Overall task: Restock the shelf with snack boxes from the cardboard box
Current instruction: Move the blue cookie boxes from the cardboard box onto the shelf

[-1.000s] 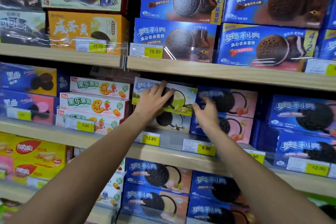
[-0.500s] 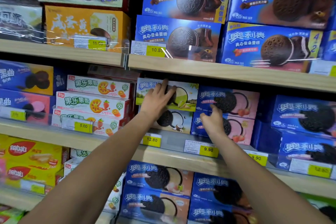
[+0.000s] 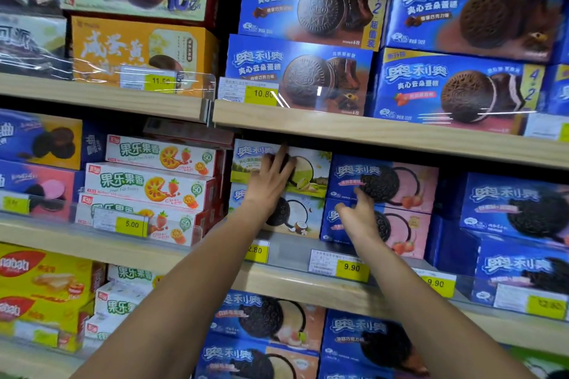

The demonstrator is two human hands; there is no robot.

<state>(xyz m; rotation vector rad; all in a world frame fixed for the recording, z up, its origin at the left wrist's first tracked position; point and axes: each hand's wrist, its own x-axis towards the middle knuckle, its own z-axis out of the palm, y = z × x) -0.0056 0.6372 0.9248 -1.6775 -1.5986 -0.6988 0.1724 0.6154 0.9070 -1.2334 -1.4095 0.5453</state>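
Straight ahead, on the middle shelf [image 3: 295,281], the left hand [image 3: 271,181] lies flat with straight fingers, pressing the face of a green snack box [image 3: 311,169]; that box tops a coconut box [image 3: 300,212], its top edge just under the upper shelf board [image 3: 369,132], its right edge against the pink boxes [image 3: 400,184]; the right hand [image 3: 358,218] hovers loose-fingered, holding nothing, before the lower pink box.

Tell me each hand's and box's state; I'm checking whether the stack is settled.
left hand: open, fingers flat against green box front.
right hand: open, holding nothing, before lower pink box.
green box: stacked on coconut box.
coconut box: on middle shelf, beneath green box.
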